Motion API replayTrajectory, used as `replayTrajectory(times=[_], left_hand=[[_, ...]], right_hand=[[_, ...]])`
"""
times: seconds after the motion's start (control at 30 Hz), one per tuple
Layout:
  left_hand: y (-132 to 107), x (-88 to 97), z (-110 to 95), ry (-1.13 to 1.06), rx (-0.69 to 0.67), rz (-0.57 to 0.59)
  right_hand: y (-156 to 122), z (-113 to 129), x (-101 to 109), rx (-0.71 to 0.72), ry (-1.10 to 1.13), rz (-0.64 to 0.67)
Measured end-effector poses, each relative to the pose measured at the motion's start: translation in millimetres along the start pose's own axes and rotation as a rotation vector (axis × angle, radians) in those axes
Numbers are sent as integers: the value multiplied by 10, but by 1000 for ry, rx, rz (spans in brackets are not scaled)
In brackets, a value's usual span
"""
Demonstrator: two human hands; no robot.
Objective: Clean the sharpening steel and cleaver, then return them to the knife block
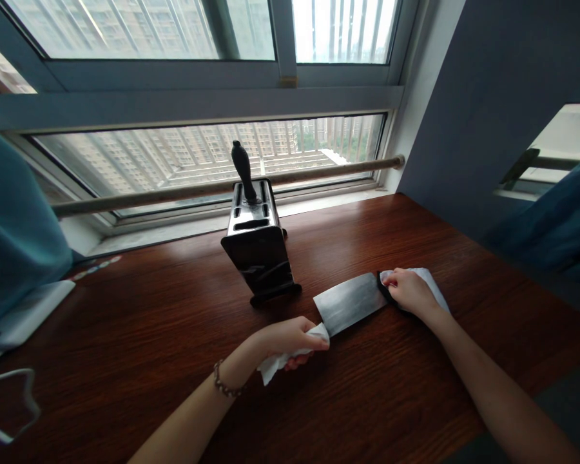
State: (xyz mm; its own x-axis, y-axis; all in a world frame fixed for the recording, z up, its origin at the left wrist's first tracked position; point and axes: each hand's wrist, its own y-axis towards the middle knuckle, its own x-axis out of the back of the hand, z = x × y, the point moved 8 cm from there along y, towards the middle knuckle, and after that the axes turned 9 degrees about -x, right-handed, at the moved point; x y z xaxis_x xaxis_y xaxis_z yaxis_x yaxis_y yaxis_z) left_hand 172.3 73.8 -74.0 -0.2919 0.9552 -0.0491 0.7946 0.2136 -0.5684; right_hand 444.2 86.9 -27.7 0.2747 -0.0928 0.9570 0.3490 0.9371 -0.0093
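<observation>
A cleaver [350, 303] with a broad grey metal blade lies low over the brown wooden table, between my two hands. My left hand [294, 341] is closed at the blade's near-left corner, gripping the cleaver with white tissue [273, 368] bunched in the fingers. The handle itself is hidden there. At the blade's far-right end, my right hand [406, 290] is closed on a white cloth [428, 277] with a dark edge, which touches the blade. A bead bracelet circles my left wrist.
Behind the cleaver stands a black knife block [261, 258], a dark-handled tool [241, 167] upright in one slot. A white device [26, 316] and white cable [31, 399] lie at left by a blue curtain [14, 219]. A rail [319, 174] crosses the window.
</observation>
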Motion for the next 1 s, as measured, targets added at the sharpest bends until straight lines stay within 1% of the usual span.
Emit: replayTrajectory(times=[0.2,0.3,0.47,0.53,0.63,0.73,1.0], left_hand=[[-7,-15,-40,-5,-8,13],[-10,-12,-35,-13,3,4],[-8,-10,-29,-6,-4,1],[-10,-8,-28,-5,-2,-1],[-14,-10,-28,-21,2,-1],[-14,-11,-22,-26,1,4],[-22,-12,-29,-26,-3,3]], right_hand=[[3,-9,-9,-6,-8,5],[-6,20,12,13,-21,0],[-68,168,145,82,50,-101],[-98,255,135,140,84,-83],[-117,321,44,184,75,0],[-99,274,-1,139,41,17],[-68,181,14,44,-2,-3]])
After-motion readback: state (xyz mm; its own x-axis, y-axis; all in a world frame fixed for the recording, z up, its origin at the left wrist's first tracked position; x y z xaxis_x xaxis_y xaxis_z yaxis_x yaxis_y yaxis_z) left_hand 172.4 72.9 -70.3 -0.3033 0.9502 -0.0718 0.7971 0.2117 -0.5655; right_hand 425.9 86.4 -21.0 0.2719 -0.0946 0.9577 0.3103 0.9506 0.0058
